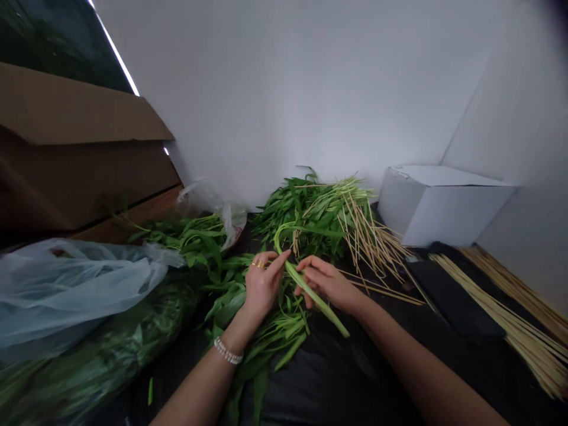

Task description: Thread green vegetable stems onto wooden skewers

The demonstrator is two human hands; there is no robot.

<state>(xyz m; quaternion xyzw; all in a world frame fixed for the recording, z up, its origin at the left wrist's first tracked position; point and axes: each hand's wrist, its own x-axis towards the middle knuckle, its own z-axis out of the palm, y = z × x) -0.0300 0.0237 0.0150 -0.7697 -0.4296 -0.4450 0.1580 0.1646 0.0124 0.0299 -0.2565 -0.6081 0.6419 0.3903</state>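
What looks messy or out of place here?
Nothing looks damaged. The loose skewers lie fanned and crisscrossed, some poking into the heap of greens, unlike the tidy skewer bundle at right. The left hand and right hand both hold one green stalk.

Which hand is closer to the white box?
Right. Both hands hold the green stalk; the right hand is below-left of the white box, and the left hand is farther left.

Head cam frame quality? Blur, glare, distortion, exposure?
Head view: dim, flat light, black sheet underexposed; blown-out light strip top left; bagged greens lower left blurred; left hand, right hand and the green stem they hold reasonably sharp; wide-angle bends the wall corner at right.
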